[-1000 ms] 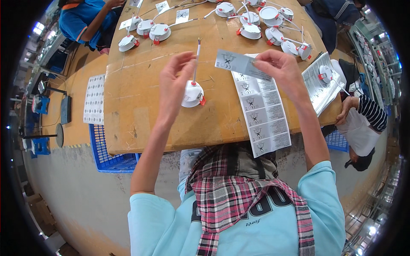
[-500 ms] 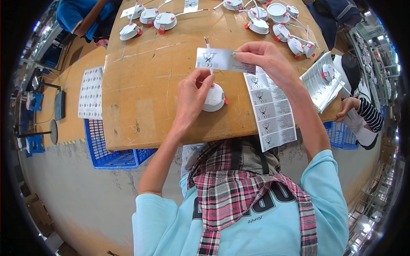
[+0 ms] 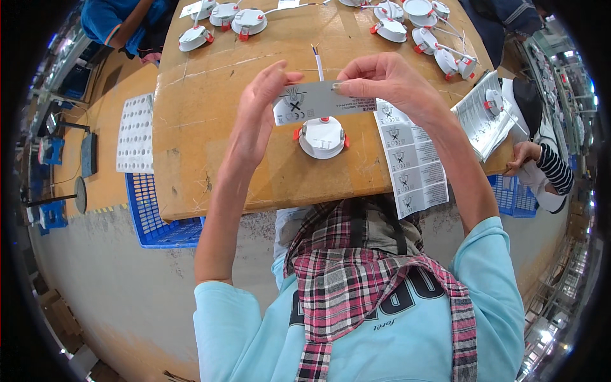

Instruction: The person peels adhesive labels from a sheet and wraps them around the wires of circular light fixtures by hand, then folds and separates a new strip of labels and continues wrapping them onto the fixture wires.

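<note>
A silver-grey printed label [image 3: 312,102] is stretched crosswise in front of the white cable [image 3: 319,67] of a round white downlight [image 3: 321,138]. The downlight lies on the table with a red clip at each side, and bare wire ends stick up from its cable. My right hand [image 3: 382,83] pinches the label's upper right part between thumb and fingers. At the label's left end is my left hand [image 3: 259,95], closed on it, with its fingertips partly hidden behind the label. A sheet of similar labels [image 3: 414,159] hangs over the table's front edge, below my right wrist.
Several more downlights [image 3: 249,23] with cables lie across the far side of the cardboard-covered table [image 3: 210,127]. A stack of label sheets [image 3: 480,121] is at the right, near another person's hand [image 3: 525,155]. Blue crates [image 3: 143,210] and a white perforated panel [image 3: 135,134] flank the table.
My left hand has let go of the cable by the downlight and moved up and left to the label's end. The label has shifted left and lower, now spanning in front of the cable.
</note>
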`<state>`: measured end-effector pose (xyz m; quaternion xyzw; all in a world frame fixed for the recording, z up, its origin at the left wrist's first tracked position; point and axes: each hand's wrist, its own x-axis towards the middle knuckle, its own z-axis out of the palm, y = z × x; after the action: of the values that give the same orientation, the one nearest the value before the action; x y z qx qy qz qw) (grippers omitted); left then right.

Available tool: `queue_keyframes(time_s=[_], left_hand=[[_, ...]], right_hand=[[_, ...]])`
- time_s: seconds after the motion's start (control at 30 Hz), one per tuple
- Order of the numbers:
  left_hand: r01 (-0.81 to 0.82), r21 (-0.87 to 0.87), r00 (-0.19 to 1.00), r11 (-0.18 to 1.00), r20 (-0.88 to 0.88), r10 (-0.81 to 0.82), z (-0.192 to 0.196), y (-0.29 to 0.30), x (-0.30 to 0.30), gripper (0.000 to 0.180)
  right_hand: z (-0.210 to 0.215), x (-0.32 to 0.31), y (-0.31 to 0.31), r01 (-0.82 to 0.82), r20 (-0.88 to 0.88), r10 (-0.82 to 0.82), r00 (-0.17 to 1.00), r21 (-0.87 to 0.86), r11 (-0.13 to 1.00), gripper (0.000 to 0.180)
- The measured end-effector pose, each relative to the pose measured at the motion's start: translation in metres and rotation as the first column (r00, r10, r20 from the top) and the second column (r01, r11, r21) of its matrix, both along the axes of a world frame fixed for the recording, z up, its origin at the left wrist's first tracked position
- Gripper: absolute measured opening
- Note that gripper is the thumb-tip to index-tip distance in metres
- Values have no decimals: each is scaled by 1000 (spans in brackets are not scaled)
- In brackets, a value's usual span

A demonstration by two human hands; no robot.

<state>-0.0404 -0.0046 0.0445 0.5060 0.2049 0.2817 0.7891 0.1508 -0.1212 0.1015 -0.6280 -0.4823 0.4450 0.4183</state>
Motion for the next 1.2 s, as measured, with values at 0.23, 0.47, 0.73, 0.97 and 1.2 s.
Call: queue_keyframes(time_s=[0.23, 0.47, 0.73, 0.97, 1.2], left_hand=[[203, 162, 943, 966, -299, -148, -1, 7, 5, 24], [143, 190, 957, 971, -277, -87, -11, 14, 14, 19], [128, 115, 970, 985, -220, -101, -20, 25, 26, 16], [84, 45, 976, 995, -203, -73, -25, 26, 31, 17], [137, -7, 975, 991, -176, -136, -28, 28, 31, 13]], right_hand=[[-10, 2, -6, 77, 202, -72, 977, -14, 997, 24], [-14, 6, 2, 86, 188, -81, 979, -21, 996, 23], [-17, 10, 10, 147, 296, -150, 943, 34, 989, 26], [-25, 13, 13, 133, 333, -151, 931, 76, 988, 22], [-26, 15, 15, 139, 320, -156, 935, 75, 987, 22]])
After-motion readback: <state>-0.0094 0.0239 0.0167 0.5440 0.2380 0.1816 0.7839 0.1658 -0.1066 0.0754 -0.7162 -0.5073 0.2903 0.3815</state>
